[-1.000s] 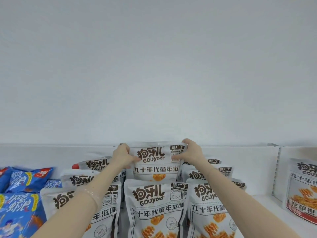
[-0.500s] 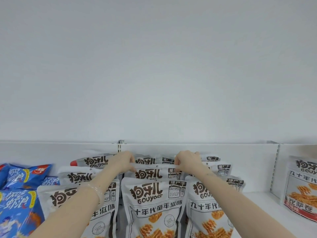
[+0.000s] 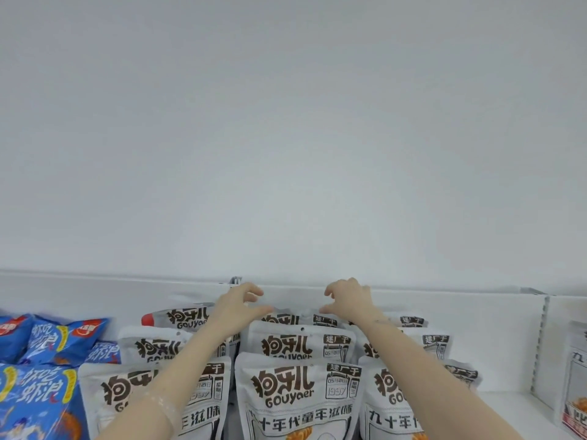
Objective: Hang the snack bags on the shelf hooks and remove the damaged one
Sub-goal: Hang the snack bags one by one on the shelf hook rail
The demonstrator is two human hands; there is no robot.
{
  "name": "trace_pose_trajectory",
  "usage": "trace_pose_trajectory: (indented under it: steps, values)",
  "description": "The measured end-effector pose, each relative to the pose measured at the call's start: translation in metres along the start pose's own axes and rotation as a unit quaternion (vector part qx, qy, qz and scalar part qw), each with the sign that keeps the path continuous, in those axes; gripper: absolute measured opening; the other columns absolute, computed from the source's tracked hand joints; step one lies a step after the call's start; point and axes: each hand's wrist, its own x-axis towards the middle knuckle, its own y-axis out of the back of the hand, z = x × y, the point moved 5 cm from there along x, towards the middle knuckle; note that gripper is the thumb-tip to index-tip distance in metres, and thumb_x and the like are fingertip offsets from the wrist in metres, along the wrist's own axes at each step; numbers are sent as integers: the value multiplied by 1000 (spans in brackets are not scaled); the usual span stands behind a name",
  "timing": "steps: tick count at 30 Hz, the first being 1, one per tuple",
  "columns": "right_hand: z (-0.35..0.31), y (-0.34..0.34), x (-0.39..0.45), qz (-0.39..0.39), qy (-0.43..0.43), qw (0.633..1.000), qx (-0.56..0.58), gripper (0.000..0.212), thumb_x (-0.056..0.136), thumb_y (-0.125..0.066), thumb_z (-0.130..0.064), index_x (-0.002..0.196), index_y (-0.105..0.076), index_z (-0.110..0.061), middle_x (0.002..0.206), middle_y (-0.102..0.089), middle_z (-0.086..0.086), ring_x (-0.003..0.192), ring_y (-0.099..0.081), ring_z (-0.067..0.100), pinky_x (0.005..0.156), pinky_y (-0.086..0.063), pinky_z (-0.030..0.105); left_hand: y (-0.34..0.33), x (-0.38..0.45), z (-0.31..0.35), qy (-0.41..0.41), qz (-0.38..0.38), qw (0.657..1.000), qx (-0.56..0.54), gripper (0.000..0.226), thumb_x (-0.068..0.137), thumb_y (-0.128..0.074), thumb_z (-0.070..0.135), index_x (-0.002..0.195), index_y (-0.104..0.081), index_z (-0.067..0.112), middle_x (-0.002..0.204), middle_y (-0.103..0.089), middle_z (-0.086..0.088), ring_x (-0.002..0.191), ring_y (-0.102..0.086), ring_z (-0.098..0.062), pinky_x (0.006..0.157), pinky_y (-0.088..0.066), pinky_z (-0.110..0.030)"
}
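Three columns of white Gouyaer snack bags stand on the shelf, brown lettering on each. In the middle column the front bag (image 3: 298, 395) overlaps a second bag (image 3: 300, 342), and a rear bag (image 3: 293, 316) shows only its top edge. My left hand (image 3: 236, 312) hovers just above that rear bag's left corner, fingers spread, holding nothing. My right hand (image 3: 349, 300) is above its right corner, fingers curled apart and empty. No hooks are visible behind the bags.
Blue shrimp-snack bags (image 3: 47, 344) lie at the left. A white bag with a red band (image 3: 575, 385) stands at the far right past a slotted upright (image 3: 540, 344). The white back panel (image 3: 476, 306) and a plain wall rise behind.
Both hands held a white bag by its top corners, lowered it behind the middle column, then let go and lifted slightly with fingers open.
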Motion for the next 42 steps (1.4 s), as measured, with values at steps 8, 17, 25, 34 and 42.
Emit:
trace_pose_trajectory:
  steps: [8, 17, 25, 34, 42]
  values:
    - [-10, -30, 16, -9, -23, 1000, 12, 14, 92, -59, -24, 101, -71, -22, 104, -73, -1, 102, -65, 24, 102, -39, 43, 16, -16, -15, -11, 25, 1000, 0, 31, 78, -72, 45, 105, -62, 33, 111, -66, 12, 108, -60, -7, 85, -41, -26]
    - [-17, 85, 13, 306, 37, 910, 276, 14, 92, -60, -12, 79, -54, -12, 81, -55, 1, 78, -55, 22, 66, -32, 25, 37, -14, -18, 19, 108, 994, -24, 58, 80, -74, 36, 128, -47, 18, 135, -55, -6, 115, -53, -20, 88, -40, -31]
    - [12, 216, -46, 480, 26, 786, 389, 11, 87, -67, -19, 81, -58, -14, 84, -62, -1, 80, -52, 14, 62, -31, 15, 50, -12, 46, -65, 97, 987, -108, 77, 70, -78, 50, 136, -46, 27, 139, -55, -2, 127, -48, -17, 105, -42, -40]
    - [15, 216, -76, 424, 32, 783, 453, 19, 80, -75, -26, 69, -61, -21, 65, -58, -14, 73, -55, 14, 70, -43, 28, 29, -53, 72, -95, -60, 945, -307, 70, 50, -92, 37, 114, -65, 28, 104, -76, -6, 102, -70, -30, 95, -51, -54]
    - [18, 137, -96, 122, 19, 749, 651, 35, 94, -63, -31, 109, -68, 0, 89, -72, 5, 79, -67, 20, 71, -56, 33, 19, -77, 51, -80, -4, 922, -378, 46, 72, -75, 12, 115, -61, 26, 99, -77, -7, 95, -73, -22, 90, -54, -47]
